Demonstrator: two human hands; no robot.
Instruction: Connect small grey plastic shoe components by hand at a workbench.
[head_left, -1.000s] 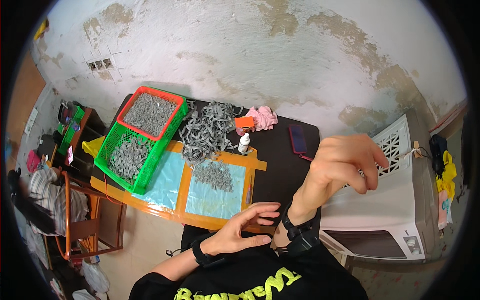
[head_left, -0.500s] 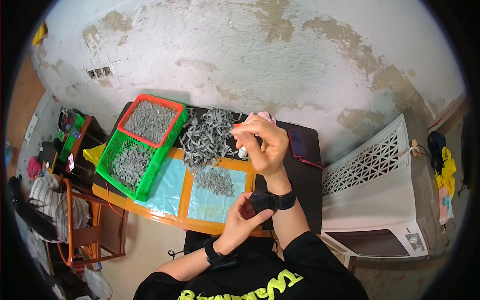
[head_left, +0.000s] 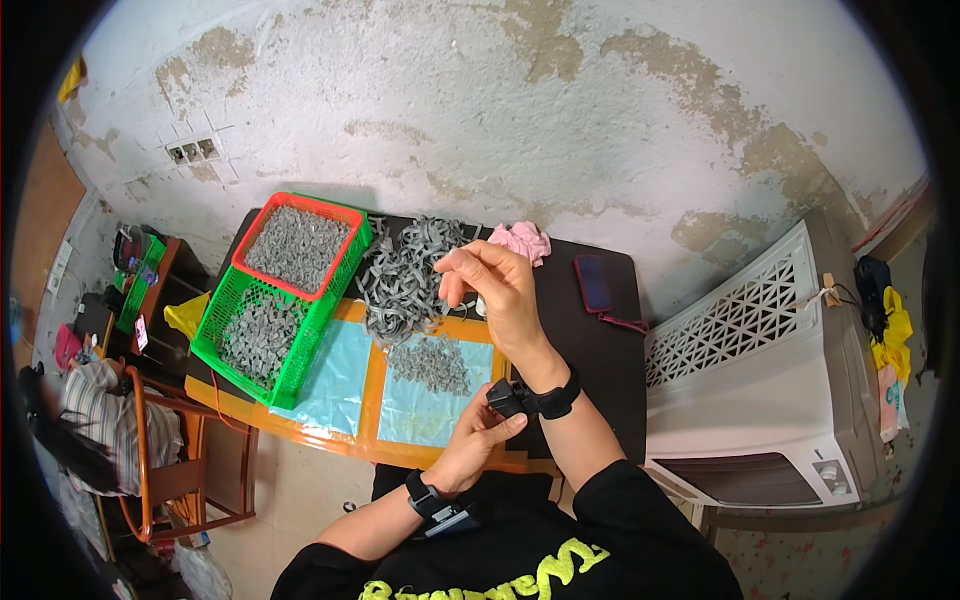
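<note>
My left hand (head_left: 475, 440) grips a small black box-shaped device (head_left: 508, 398) on the strap (head_left: 557, 398) around my right wrist. Its thumb lies along the near side of the device. Raised above the table, my right hand (head_left: 497, 292) has loosely bent fingers, somewhat apart, with nothing visible in them. Behind it lies a tangled heap of grey strips (head_left: 405, 275). A flat pile of small grey pieces (head_left: 430, 363) rests on a light blue sheet (head_left: 415, 425), left of and beyond my left hand.
A red basket (head_left: 355, 240) of grey pieces sits on a green basket (head_left: 290, 395) holding more. Pink cloth (head_left: 522, 242) and a phone (head_left: 592, 283) lie on the dark table (head_left: 610, 360). A white appliance (head_left: 740, 390) stands right; a person (head_left: 110, 420) sits left by a chair (head_left: 140, 450).
My right hand has shifted left and its fingers have loosened, uncovering the pink cloth. My left hand has moved slightly left, still on the wrist device.
</note>
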